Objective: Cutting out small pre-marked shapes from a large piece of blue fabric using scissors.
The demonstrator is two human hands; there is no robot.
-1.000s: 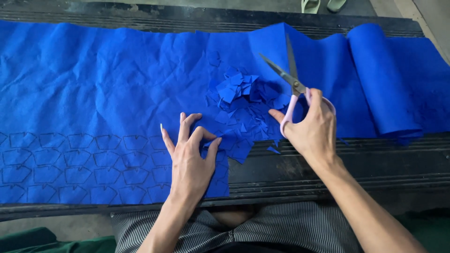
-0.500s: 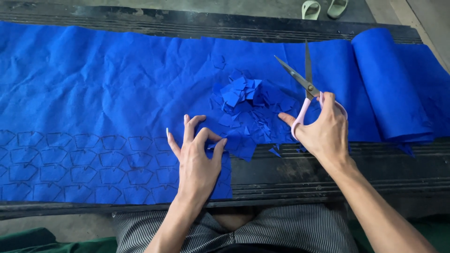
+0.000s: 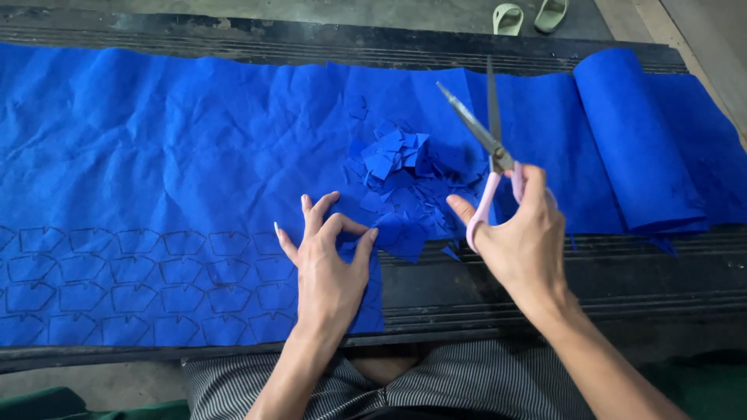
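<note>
A long sheet of blue fabric [image 3: 171, 148] lies across a dark table, with rows of drawn outline shapes along its near edge. My left hand [image 3: 327, 268] rests on the fabric's near right corner and pinches its cut edge between thumb and fingers. My right hand [image 3: 521, 237] holds pink-handled scissors [image 3: 486, 152] upright above the cloth, blades parted and pointing away from me. A pile of small blue cut pieces [image 3: 405, 183] lies between my two hands.
The fabric ends in a roll [image 3: 634, 136] at the right. The dark ridged table [image 3: 591, 272] shows bare under my right hand. A pair of pale green sandals [image 3: 529, 15] sits on the floor beyond the table. My striped trousers [image 3: 436, 389] are below.
The scissors have swung from tilting left to nearly upright and shifted right. My left hand has slid slightly right along the fabric edge and curled its fingers onto it.
</note>
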